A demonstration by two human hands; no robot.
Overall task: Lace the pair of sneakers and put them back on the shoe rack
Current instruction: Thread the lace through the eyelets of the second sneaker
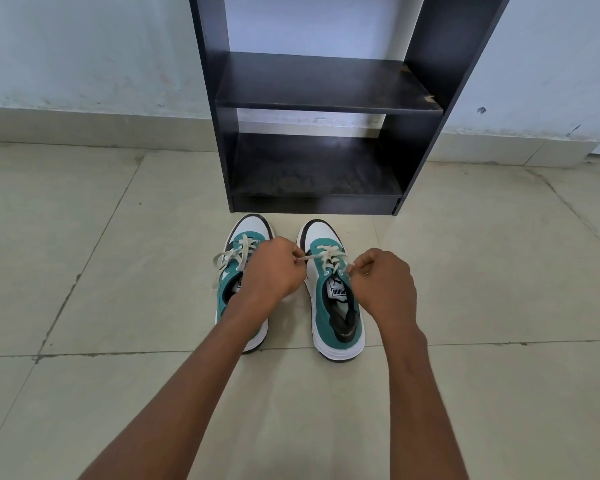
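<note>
Head view, the only one. Two teal-and-white suede sneakers stood side by side, toes at 12 o'clock, on the pale tiled floor (118, 271), just short of the black laminate two-shelf shoe rack (326, 98). Rack shelves held no shoes.

Right-hand sneaker (336, 306): cream flat lace (326, 258) crossed through the lower eyelets. Left hand (274, 268), at 9 o'clock of this shoe, was pinched narrow on one lace end; right hand (383, 282), at 3 o'clock, was curled closed on the other end near the upper eyelet. Lace ran taut between the two hands across the tongue.

Left-hand sneaker (238, 289): partly hidden under the left wrist. Its own cream lace (232, 254) showed crossings over the forefoot, with a loose loop trailing off toward 9 o'clock. Could not tell if its top eyelets were threaded or a knot tied.

Judgement: lacing under way on the right-hand shoe, top rows and knot probably outstanding; left-hand shoe looked laced but untidy. Placing both on the rack not yet done
</note>
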